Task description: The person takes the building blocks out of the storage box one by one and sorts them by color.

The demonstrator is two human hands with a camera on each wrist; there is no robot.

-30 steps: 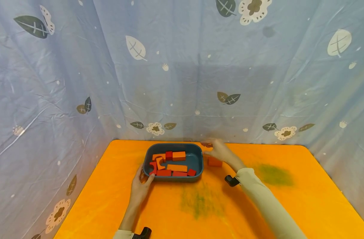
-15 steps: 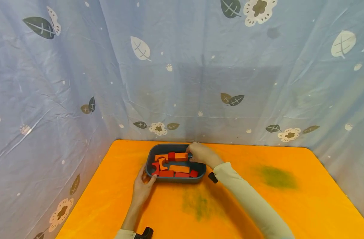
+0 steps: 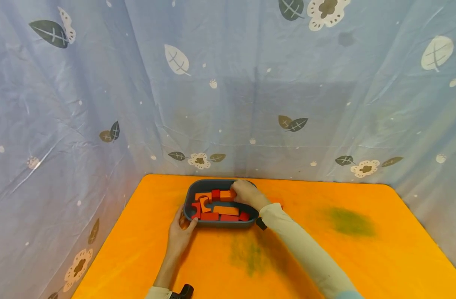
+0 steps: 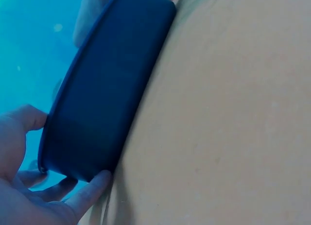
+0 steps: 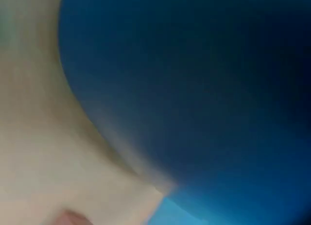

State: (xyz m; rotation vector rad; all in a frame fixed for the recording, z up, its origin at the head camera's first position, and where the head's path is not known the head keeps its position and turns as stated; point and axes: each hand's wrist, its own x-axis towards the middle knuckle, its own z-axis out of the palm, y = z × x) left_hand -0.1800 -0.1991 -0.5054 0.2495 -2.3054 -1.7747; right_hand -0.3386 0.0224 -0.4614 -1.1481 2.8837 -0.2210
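Note:
A dark blue-grey plastic bin (image 3: 222, 224) stands near the back of the orange table. My left hand (image 3: 180, 234) grips its left end, thumb at the rim. In the left wrist view, the left hand (image 4: 43, 186) has fingers spread along the bin's outer wall (image 4: 104, 89). My right hand (image 3: 247, 194) reaches inside at the back right, fingers bent down right beside an orange block (image 3: 225, 196). I cannot tell whether those fingers hold a block. The bin's wall (image 5: 170, 89) fills most of the right wrist view.
Inside the bin lie several red and orange blocks, including a long orange block (image 3: 226, 211), an arched orange block (image 3: 204, 204) and a red cube (image 3: 215, 194). A red-orange block (image 3: 278, 203) on the table is partly hidden behind the right sleeve. A patterned curtain (image 3: 250, 104) hangs behind.
My right hand has moved left from beyond the bin's right end, then down inside beside the orange block. The left hand keeps its grip. The view has shifted slightly.

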